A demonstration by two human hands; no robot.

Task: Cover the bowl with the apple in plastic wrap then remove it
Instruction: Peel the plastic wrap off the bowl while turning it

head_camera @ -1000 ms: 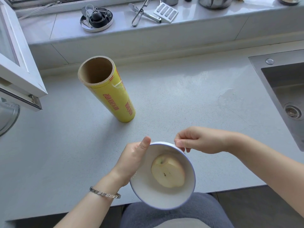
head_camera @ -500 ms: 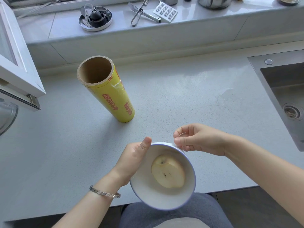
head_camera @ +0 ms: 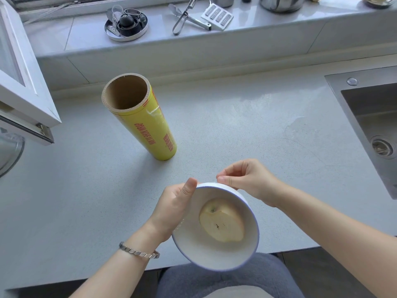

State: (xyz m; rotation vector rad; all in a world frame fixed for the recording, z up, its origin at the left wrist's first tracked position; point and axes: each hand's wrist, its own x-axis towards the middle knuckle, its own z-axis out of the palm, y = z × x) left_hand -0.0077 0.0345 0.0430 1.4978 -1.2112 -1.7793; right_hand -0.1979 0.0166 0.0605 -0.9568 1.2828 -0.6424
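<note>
A white bowl (head_camera: 193, 244) with a cut apple half (head_camera: 222, 224) in it is tilted toward me over the counter's front edge. My left hand (head_camera: 171, 209) grips its left side, thumb on the rim. At the far rim, my right hand (head_camera: 247, 179) pinches a thin edge of clear plastic wrap between thumb and forefinger. The film over the bowl is barely visible. A yellow roll of plastic wrap (head_camera: 146, 123) stands upright on the counter behind and to the left.
A steel sink (head_camera: 373, 130) is set into the grey counter (head_camera: 236, 125) at the right. An open window frame (head_camera: 25, 89) juts in at the left. On the back ledge lie a metal dish of small parts (head_camera: 126, 24), tongs (head_camera: 184, 16) and a grater (head_camera: 217, 17).
My right hand has lifted slightly up and away from the bowl's far rim while pinching the wrap. The bowl and left hand have hardly moved.
</note>
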